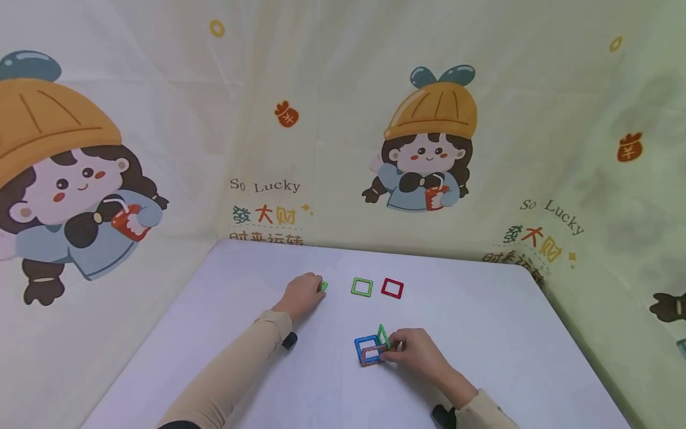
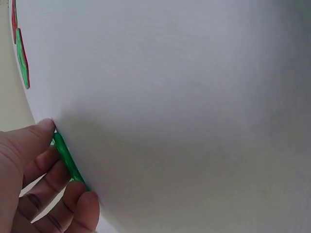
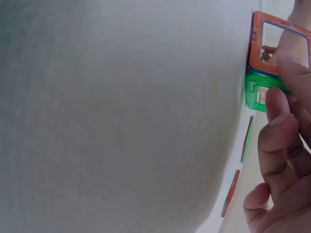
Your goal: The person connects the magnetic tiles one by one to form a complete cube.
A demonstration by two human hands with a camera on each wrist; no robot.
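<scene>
At the far left of the group, my left hand point(image 1: 302, 296) grips a green magnetic tile point(image 2: 70, 160) by its edges, thumb at one end and fingertips at the other. Most of that tile is hidden by the hand in the head view. My right hand point(image 1: 420, 353) pinches the corner of a small build of square magnetic tiles. In it, a blue tile point(image 1: 359, 348) lies flat, a green tile point(image 1: 383, 337) stands upright on its right side, and an orange tile point(image 3: 256, 53) stands at the front. The right thumb and fingertips are where the orange and green tiles meet.
Behind the build, a light green square tile point(image 1: 361, 287) and a red square tile point(image 1: 393, 288) lie side by side on the white table point(image 1: 461, 298). A printed cloth point(image 1: 332, 179) hangs right behind the table's back edge.
</scene>
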